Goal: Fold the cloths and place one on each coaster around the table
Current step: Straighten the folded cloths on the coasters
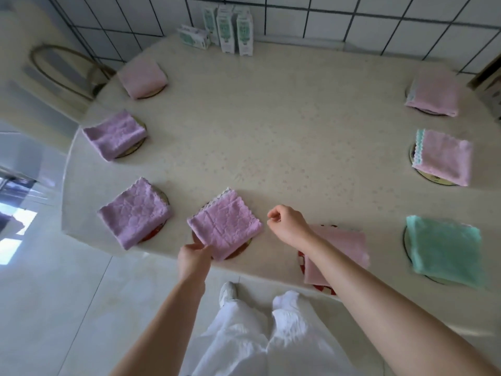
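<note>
Several folded cloths lie on round coasters around the cream table (pixel 271 131). A folded purple cloth (pixel 225 223) rests on a coaster (pixel 241 246) at the near edge. My left hand (pixel 193 257) pinches its near left corner. My right hand (pixel 287 223) hovers just right of that cloth, fingers loosely curled and holding nothing. My right forearm crosses a pink cloth (pixel 344 245) on a red coaster (pixel 302 260). Two more purple cloths (pixel 134 211) (pixel 115 134) and a pink cloth (pixel 142 77) line the left side. A green cloth (pixel 444 249) and two pink cloths (pixel 444 157) (pixel 435 92) lie on the right.
Several small white and green cartons (pixel 227 28) stand at the far edge against the tiled wall. A chair (pixel 67 69) stands at the far left corner. The table's near edge runs just past my hands, with pale floor tiles and my legs in white trousers below.
</note>
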The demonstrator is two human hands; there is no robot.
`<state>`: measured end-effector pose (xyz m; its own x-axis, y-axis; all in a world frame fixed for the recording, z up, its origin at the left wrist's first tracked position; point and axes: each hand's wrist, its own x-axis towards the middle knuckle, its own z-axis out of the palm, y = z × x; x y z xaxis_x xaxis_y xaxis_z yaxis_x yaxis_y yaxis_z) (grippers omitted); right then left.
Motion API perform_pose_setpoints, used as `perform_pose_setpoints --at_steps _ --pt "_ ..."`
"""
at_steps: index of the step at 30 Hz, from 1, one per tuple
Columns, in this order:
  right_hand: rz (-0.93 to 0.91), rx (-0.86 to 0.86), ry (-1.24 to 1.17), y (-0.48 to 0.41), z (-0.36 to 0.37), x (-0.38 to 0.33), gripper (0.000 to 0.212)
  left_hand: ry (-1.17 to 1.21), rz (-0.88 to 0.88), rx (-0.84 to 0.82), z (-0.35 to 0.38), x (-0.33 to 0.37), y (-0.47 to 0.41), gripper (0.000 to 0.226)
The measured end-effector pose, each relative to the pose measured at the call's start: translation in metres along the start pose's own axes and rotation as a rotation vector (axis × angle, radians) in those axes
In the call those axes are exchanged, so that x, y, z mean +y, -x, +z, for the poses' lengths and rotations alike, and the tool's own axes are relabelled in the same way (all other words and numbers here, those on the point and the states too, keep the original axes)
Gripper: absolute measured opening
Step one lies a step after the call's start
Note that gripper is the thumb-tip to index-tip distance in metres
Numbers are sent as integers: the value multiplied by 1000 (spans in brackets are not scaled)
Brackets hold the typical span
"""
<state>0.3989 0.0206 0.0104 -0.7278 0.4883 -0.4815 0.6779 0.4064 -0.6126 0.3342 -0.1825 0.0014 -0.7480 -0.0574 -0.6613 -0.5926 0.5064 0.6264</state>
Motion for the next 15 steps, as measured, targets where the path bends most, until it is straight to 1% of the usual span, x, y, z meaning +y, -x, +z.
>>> perform_pose_setpoints --at_steps 2,5,8,11,13,15 --pt "61 15 -24 -10 15 -16 23 82 -80 -103 -9 0 -13 6" --pt "148 9 1 -20 32 -31 26 153 -165 -204 -13 -1 -28 7" --pt "193 14 -6 -22 42 -41 22 230 -227 -240 -15 4 -34 3" --pt "234 3 -34 -21 48 -46 16 262 -290 -280 -16 9 -39 9" --pt "250 -2 -99 -19 49 -48 19 223 -284 -267 -16 9 -44 15" --pt "269 -7 -170 -18 49 -49 28 186 -273 -259 -17 10 -47 19"
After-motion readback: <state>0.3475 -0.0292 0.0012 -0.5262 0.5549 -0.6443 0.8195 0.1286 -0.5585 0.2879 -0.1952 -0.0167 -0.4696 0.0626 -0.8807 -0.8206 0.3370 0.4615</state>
